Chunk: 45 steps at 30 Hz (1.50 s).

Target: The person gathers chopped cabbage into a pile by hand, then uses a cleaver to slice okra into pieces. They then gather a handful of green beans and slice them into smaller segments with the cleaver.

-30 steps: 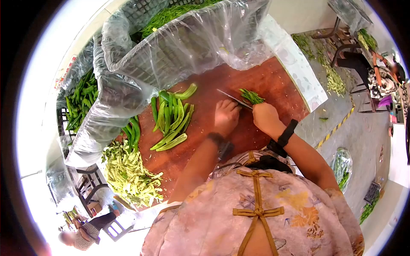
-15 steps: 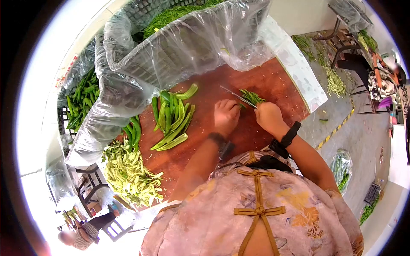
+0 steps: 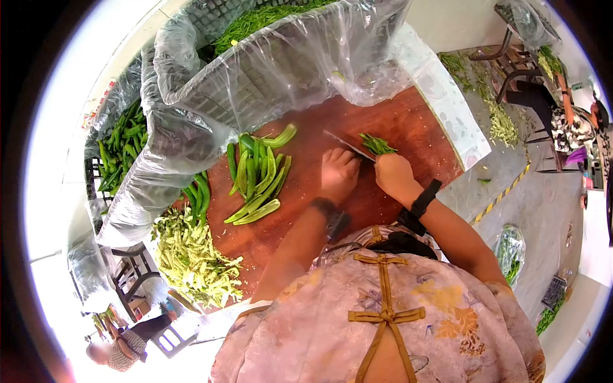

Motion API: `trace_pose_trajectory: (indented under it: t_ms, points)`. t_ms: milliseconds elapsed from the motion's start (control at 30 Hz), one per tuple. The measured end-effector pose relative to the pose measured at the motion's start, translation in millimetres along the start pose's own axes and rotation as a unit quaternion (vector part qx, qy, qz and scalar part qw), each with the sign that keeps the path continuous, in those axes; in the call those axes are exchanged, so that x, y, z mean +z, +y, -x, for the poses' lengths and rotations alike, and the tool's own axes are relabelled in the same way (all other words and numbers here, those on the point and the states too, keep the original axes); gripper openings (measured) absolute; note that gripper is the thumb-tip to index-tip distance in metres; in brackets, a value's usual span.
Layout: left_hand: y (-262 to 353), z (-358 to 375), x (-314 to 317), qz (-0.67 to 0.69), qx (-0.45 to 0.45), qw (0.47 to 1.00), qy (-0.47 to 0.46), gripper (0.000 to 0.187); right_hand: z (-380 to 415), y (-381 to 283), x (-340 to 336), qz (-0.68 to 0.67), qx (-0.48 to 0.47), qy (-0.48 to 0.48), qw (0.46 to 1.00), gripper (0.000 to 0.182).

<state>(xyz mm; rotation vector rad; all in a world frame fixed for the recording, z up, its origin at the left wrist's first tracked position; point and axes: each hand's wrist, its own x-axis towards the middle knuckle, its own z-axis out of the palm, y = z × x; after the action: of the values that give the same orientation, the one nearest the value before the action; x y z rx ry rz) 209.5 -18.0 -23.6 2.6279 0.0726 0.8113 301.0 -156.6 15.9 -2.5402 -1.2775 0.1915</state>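
My right hand point(image 3: 396, 177) is closed around the handle of a knife point(image 3: 348, 145), whose blade slants up and left across the board. Beside it, my left hand point(image 3: 340, 173) is curled on the board, its fingertips close to the blade. They press on a green pepper piece that is almost wholly hidden under the fingers. Thin green pepper strips point(image 3: 377, 143) lie bunched on the far side of the blade. To the left, halved green peppers point(image 3: 258, 172) rest in a loose pile on the reddish-brown board point(image 3: 306, 217).
Plastic-lined crates stand behind the board, one with green shreds point(image 3: 262, 25), another with whole green peppers point(image 3: 124, 147). Pale pepper cores point(image 3: 191, 262) are heaped at the board's left edge. A person point(image 3: 128, 348) sits lower left, another person point(image 3: 571, 124) at far right.
My right hand has moved slightly left with the knife, and the blade lies closer to my left fingertips. The left hand has barely moved.
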Motion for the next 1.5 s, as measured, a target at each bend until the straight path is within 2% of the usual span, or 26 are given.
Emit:
trace_pose_trajectory:
  t_ms: [233, 300, 633, 733, 800, 833, 933, 1000, 1100, 1167, 1267, 1333, 1433, 1467, 1500]
  points:
    - [1, -1, 1, -0.001, 0.005, 1.000, 0.018, 0.011, -5, 10, 1, -0.010, -0.005, 0.054, 0.998, 0.017]
    - [1, 1, 2, 0.002, -0.001, 1.000, 0.017, 0.012, 7, 9, -5, 0.002, -0.001, 0.019, 1.000, 0.018]
    - [0, 2, 2, -0.003, -0.007, 1.000, 0.006, 0.008, 2, 3, -9, 0.011, -0.018, -0.009, 1.000, 0.017]
    - [-1, 0, 3, 0.003, 0.000, 1.000, 0.009, 0.008, -12, 2, 6, 0.005, -0.021, 0.009, 1.000, 0.015]
    - [-2, 2, 0, 0.014, 0.000, 1.000, -0.020, 0.011, -20, -5, 12, 0.029, -0.039, 0.054, 0.997, 0.015]
    - [-3, 2, -2, 0.014, -0.001, 1.000, -0.007, 0.012, -23, -4, 11, 0.037, -0.019, 0.003, 0.999, 0.016]
    - [-6, 1, -16, 0.046, 0.012, 0.999, 0.016, 0.013, -24, -2, 4, -0.004, -0.021, 0.027, 0.999, 0.018]
    - [-10, 3, -32, 0.082, 0.021, 0.994, 0.065, 0.013, -23, -4, 0, -0.006, -0.004, 0.012, 1.000, 0.020]
    - [-12, 11, -104, 0.036, -0.034, 0.995, 0.083, 0.016, -21, -10, -8, -0.016, 0.009, -0.004, 1.000, 0.021]
    - [-41, 46, -117, -0.009, -0.057, 0.998, 0.024, 0.017, -19, -9, -9, -0.018, 0.016, -0.009, 1.000, 0.021]
    - [-46, 85, -149, -0.072, -0.090, 0.993, 0.017, 0.015, -17, -6, -12, -0.022, 0.029, -0.018, 0.999, 0.021]
    - [-42, 107, -161, -0.140, -0.175, 0.971, -0.088, 0.021, -16, -3, -15, -0.025, 0.035, -0.018, 0.999, 0.022]
    - [-38, 124, -159, -0.183, -0.186, 0.961, -0.087, 0.022, -13, 4, -17, -0.037, 0.063, -0.030, 0.997, 0.022]
    - [-41, 126, -156, -0.211, -0.164, 0.961, -0.068, 0.012, -11, 5, -15, -0.039, 0.061, -0.034, 0.997, 0.020]
    - [-41, 123, -154, -0.211, -0.161, 0.962, -0.068, 0.012, -9, 6, -15, -0.041, 0.059, -0.038, 0.997, 0.019]
